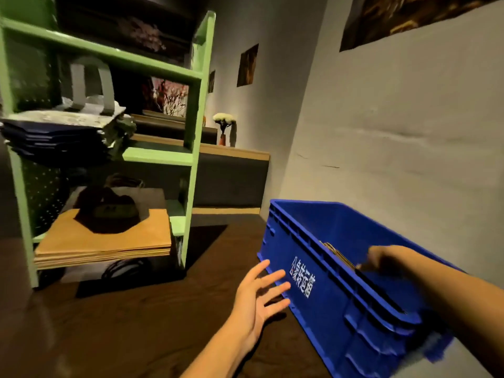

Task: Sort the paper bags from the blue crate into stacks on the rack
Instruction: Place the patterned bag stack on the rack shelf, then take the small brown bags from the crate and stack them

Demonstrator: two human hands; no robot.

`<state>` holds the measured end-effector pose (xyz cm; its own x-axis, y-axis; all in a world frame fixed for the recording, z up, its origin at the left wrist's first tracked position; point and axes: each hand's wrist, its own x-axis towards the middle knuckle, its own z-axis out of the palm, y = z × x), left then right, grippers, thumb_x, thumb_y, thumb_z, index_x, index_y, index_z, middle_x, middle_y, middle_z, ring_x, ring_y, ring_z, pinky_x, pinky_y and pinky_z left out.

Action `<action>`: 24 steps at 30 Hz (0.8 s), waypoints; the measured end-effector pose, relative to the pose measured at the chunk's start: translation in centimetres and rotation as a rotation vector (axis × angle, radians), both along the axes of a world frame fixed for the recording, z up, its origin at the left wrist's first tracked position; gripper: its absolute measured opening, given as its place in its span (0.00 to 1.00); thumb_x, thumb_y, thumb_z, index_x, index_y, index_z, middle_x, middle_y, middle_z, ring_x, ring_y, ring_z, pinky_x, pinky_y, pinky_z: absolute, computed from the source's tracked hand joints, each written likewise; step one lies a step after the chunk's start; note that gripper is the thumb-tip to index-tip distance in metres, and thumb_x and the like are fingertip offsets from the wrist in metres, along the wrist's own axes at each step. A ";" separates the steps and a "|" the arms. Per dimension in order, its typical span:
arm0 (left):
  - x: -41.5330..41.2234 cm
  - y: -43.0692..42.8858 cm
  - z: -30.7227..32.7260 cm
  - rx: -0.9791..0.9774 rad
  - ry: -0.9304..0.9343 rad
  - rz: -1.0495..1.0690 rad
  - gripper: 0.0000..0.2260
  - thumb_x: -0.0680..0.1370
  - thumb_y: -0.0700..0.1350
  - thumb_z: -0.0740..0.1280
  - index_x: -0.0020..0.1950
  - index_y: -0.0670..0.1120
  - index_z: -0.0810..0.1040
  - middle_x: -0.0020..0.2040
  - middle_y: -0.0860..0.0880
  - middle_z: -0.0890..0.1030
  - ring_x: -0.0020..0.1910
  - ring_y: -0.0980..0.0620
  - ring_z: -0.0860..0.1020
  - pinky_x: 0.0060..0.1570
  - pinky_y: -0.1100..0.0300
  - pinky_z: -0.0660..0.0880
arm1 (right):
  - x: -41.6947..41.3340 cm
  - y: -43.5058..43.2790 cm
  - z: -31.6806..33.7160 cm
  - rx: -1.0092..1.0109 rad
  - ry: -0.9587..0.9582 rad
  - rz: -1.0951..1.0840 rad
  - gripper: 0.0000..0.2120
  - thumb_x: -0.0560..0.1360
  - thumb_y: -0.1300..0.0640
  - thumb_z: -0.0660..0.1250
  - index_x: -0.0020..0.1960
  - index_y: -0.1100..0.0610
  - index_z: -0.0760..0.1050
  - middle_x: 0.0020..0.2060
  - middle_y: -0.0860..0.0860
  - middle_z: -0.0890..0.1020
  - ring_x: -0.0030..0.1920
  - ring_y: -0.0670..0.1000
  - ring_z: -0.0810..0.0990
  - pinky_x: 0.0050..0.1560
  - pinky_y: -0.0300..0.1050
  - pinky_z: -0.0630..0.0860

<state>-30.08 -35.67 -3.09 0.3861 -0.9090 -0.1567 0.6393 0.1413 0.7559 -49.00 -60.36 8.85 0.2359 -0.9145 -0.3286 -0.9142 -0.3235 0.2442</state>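
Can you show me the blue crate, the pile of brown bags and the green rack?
blue crate (327,317): head view, on its side wall.
stack of brown paper bags (109,242): head view, on the top bag.
green rack (191,186): head view, on its front right post.

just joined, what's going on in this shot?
A person is sorting paper bags from the blue crate onto the green rack. The right hand reaches into the crate at the bags inside; its grip is blurred. The left hand, fingers spread, is at the crate's outer wall. The rack holds a brown stack below, a dark blue stack above.
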 end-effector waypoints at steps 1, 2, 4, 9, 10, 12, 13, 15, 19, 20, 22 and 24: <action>0.1 -0.3 -1.0 0.013 0.033 0.007 0.20 0.81 0.39 0.64 0.73 0.50 0.74 0.60 0.43 0.86 0.58 0.39 0.85 0.55 0.42 0.81 | -0.5 0.1 -0.7 0.048 0.115 -0.023 0.10 0.82 0.49 0.63 0.48 0.55 0.75 0.49 0.55 0.82 0.39 0.50 0.77 0.42 0.42 0.74; 0.4 -0.4 -1.8 0.030 0.058 0.016 0.20 0.82 0.39 0.62 0.74 0.50 0.73 0.60 0.43 0.86 0.59 0.39 0.85 0.55 0.43 0.80 | -0.7 -0.1 -1.5 0.067 0.188 -0.028 0.12 0.81 0.48 0.64 0.47 0.56 0.74 0.43 0.53 0.80 0.40 0.51 0.80 0.43 0.41 0.78; 1.5 -1.0 -2.9 0.040 0.081 0.023 0.21 0.82 0.39 0.60 0.74 0.50 0.72 0.60 0.43 0.86 0.60 0.39 0.84 0.58 0.41 0.79 | -0.9 -1.3 -2.7 0.072 0.204 -0.002 0.13 0.76 0.47 0.67 0.49 0.57 0.76 0.40 0.52 0.82 0.42 0.53 0.84 0.42 0.41 0.83; 2.6 -2.4 -3.9 0.042 0.062 -0.018 0.19 0.81 0.39 0.59 0.71 0.51 0.75 0.62 0.42 0.85 0.61 0.37 0.82 0.63 0.39 0.76 | -1.0 -3.4 -3.3 0.116 0.085 0.002 0.17 0.72 0.50 0.70 0.58 0.54 0.84 0.49 0.54 0.87 0.44 0.56 0.87 0.41 0.48 0.84; 2.4 -2.6 -4.0 0.049 0.068 -0.034 0.19 0.81 0.39 0.59 0.70 0.50 0.75 0.62 0.41 0.85 0.61 0.37 0.82 0.63 0.39 0.76 | -1.3 -3.8 -3.6 0.094 0.064 0.010 0.16 0.74 0.50 0.69 0.59 0.53 0.83 0.52 0.53 0.86 0.46 0.55 0.85 0.47 0.48 0.83; 2.2 -2.6 -4.2 0.045 0.068 -0.051 0.19 0.81 0.39 0.59 0.70 0.49 0.75 0.62 0.40 0.85 0.60 0.36 0.82 0.60 0.40 0.77 | -1.4 -3.8 -3.5 -0.039 -0.012 0.026 0.20 0.75 0.45 0.64 0.60 0.55 0.81 0.58 0.55 0.84 0.53 0.55 0.83 0.56 0.46 0.79; 2.2 -2.6 -4.1 0.043 0.074 -0.054 0.19 0.80 0.39 0.59 0.71 0.49 0.75 0.62 0.40 0.85 0.60 0.36 0.82 0.59 0.41 0.77 | -1.6 -3.9 -3.3 -0.100 -0.086 -0.003 0.24 0.74 0.42 0.64 0.61 0.57 0.79 0.61 0.57 0.82 0.56 0.57 0.82 0.58 0.48 0.78; 2.5 -2.5 -4.1 0.038 0.082 -0.050 0.20 0.80 0.39 0.59 0.71 0.49 0.75 0.62 0.40 0.85 0.60 0.36 0.82 0.60 0.40 0.77 | -1.6 -3.6 -2.5 -0.179 -0.198 -0.042 0.29 0.74 0.43 0.68 0.69 0.58 0.68 0.65 0.59 0.78 0.62 0.59 0.79 0.60 0.52 0.75; 2.8 -2.3 -4.1 0.032 0.069 -0.049 0.21 0.79 0.40 0.60 0.71 0.50 0.75 0.61 0.42 0.86 0.66 0.35 0.80 0.68 0.36 0.72 | -1.3 -3.0 -1.9 -0.280 -0.237 0.006 0.25 0.74 0.48 0.71 0.65 0.52 0.63 0.52 0.53 0.80 0.49 0.56 0.79 0.52 0.55 0.80; 2.9 -2.3 -4.1 0.027 0.067 -0.048 0.21 0.79 0.40 0.60 0.71 0.50 0.75 0.61 0.42 0.86 0.66 0.35 0.80 0.69 0.35 0.72 | -1.0 -3.0 -1.9 -0.319 -0.218 0.062 0.22 0.76 0.47 0.68 0.64 0.51 0.62 0.51 0.53 0.80 0.47 0.55 0.79 0.50 0.55 0.80; 3.0 -2.3 -4.0 0.022 0.063 -0.044 0.21 0.79 0.40 0.60 0.71 0.50 0.75 0.61 0.42 0.86 0.66 0.35 0.80 0.69 0.35 0.72 | -0.3 -2.6 -1.7 -0.367 -0.177 0.107 0.16 0.79 0.42 0.60 0.62 0.49 0.65 0.50 0.52 0.81 0.45 0.54 0.79 0.48 0.54 0.79; 3.2 -2.2 -4.1 0.021 0.059 -0.038 0.21 0.79 0.40 0.59 0.72 0.50 0.75 0.61 0.42 0.86 0.65 0.36 0.81 0.69 0.36 0.73 | 0.0 -2.4 -2.0 -0.350 -0.133 0.060 0.13 0.79 0.42 0.59 0.57 0.49 0.72 0.48 0.50 0.81 0.45 0.54 0.79 0.49 0.52 0.79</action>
